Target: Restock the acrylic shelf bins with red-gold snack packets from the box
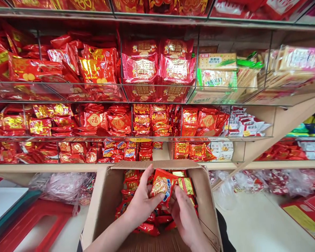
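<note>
Between my two hands is a red snack packet [160, 183] with gold print and a blue label, held over an open cardboard box [103, 210]. My left hand [144, 196] grips the packet's left side, thumb across its front. On the packet's right edge are the fingers of my right hand [185, 208], partly hidden behind it. Several more red packets [149, 229] lie loose in the box below, and gold ones [186, 185] show at its right side.
Shelves with clear dividers rise behind the box, filled with red packets [98, 64], pink-red packets [140, 66] and cracker packs [217, 77]. A red plastic stool [46, 217] stands at the left. Bagged goods [65, 185] lie beneath the lowest shelf. A red carton [309, 213] sits at the right.
</note>
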Demonstrator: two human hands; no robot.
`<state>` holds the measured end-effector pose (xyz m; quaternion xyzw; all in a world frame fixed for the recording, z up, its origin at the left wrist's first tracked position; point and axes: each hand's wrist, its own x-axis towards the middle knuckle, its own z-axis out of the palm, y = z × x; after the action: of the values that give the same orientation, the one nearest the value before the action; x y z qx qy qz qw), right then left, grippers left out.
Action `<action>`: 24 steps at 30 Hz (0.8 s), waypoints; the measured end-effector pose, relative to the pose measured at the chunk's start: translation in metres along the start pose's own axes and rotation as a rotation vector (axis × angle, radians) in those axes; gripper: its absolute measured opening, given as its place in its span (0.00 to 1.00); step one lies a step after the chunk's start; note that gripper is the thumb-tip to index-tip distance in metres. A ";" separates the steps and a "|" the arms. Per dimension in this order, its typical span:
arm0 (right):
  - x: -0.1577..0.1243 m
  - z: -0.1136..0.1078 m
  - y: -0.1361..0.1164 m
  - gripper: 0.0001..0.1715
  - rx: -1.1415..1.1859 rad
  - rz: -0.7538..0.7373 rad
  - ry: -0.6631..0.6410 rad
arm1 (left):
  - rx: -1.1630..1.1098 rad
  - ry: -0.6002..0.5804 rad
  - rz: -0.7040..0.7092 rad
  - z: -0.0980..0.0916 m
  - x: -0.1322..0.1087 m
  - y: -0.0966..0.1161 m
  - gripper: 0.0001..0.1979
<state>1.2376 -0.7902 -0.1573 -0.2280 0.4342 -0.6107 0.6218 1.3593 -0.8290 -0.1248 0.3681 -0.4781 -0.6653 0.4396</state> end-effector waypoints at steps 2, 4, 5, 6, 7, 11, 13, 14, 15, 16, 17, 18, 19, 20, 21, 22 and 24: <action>-0.004 0.006 -0.006 0.19 -0.046 -0.045 0.005 | 0.010 -0.022 0.021 0.001 0.001 -0.001 0.39; -0.006 0.008 -0.011 0.19 -0.151 -0.101 0.044 | -0.019 -0.046 0.018 0.001 0.002 -0.002 0.38; -0.006 0.008 -0.012 0.19 -0.193 -0.117 0.055 | -0.042 -0.058 0.010 0.001 0.002 -0.002 0.37; -0.005 0.008 -0.013 0.19 -0.221 -0.126 0.060 | -0.066 -0.068 -0.005 0.001 0.002 -0.003 0.36; -0.004 0.007 -0.013 0.18 -0.238 -0.134 0.060 | -0.085 -0.068 -0.017 0.001 0.003 -0.003 0.36; 0.001 0.003 -0.001 0.19 -0.251 -0.167 0.089 | -0.074 0.045 -0.068 0.001 0.006 -0.007 0.35; 0.004 0.002 0.009 0.19 -0.258 -0.194 0.095 | -0.019 0.057 -0.088 -0.002 0.007 -0.009 0.32; 0.005 0.002 0.013 0.19 -0.249 -0.211 0.093 | 0.022 0.037 -0.086 -0.004 0.007 -0.009 0.31; 0.006 0.001 0.016 0.20 -0.234 -0.230 0.089 | 0.074 0.007 -0.074 -0.006 0.007 -0.009 0.30; 0.007 0.000 0.018 0.22 -0.218 -0.246 0.082 | 0.140 -0.023 -0.054 -0.008 0.007 -0.007 0.29; 0.007 -0.002 0.017 0.25 -0.209 -0.259 0.073 | 0.219 -0.048 -0.032 -0.010 0.006 -0.005 0.27; 0.006 -0.005 0.014 0.28 -0.214 -0.270 0.066 | 0.312 -0.070 -0.016 -0.012 0.005 -0.002 0.26; 0.006 -0.009 0.009 0.31 -0.248 -0.283 0.059 | 0.413 -0.094 -0.007 -0.013 0.004 0.001 0.25; 0.005 -0.013 0.001 0.34 -0.319 -0.291 0.045 | 0.511 -0.122 0.001 -0.014 0.003 0.004 0.24; 0.004 -0.017 -0.008 0.34 -0.426 -0.291 0.022 | 0.598 -0.151 0.013 -0.014 0.001 0.008 0.24; 0.004 -0.021 -0.018 0.32 -0.556 -0.288 -0.010 | 0.671 -0.180 0.032 -0.014 0.000 0.012 0.24; 0.004 -0.026 -0.038 0.21 -0.821 -0.292 -0.103 | 0.759 -0.228 0.096 -0.013 -0.001 0.021 0.23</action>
<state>1.1944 -0.7932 -0.1410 -0.5453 0.5724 -0.4568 0.4079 1.3767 -0.8352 -0.1084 0.4052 -0.7525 -0.4566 0.2469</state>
